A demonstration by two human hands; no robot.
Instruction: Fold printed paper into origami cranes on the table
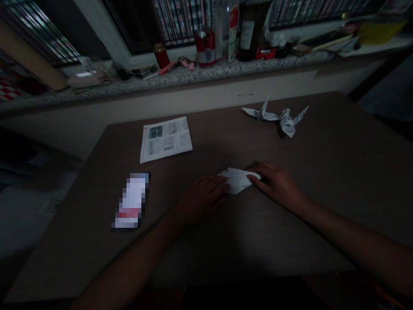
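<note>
A small folded sheet of printed paper (237, 180), roughly diamond-shaped, lies on the table between my hands. My left hand (206, 193) is palm-down over its left end, fingers close together and holding it against the tabletop. The left corner of the paper is hidden beneath those fingers. At the right corner, my right hand (275, 181) pinches the paper between thumb and fingers. Two folded paper cranes (263, 113) (288, 122) stand farther back on the right, touching or nearly touching each other.
A printed sheet (167, 140) lies at the back left of the brown table (338, 172). Nearer me is a phone (132, 200) with a lit, blurred screen. Behind the table, a stone windowsill (180, 71) carries a red can (205, 47), a dark bottle (251, 32) and clutter.
</note>
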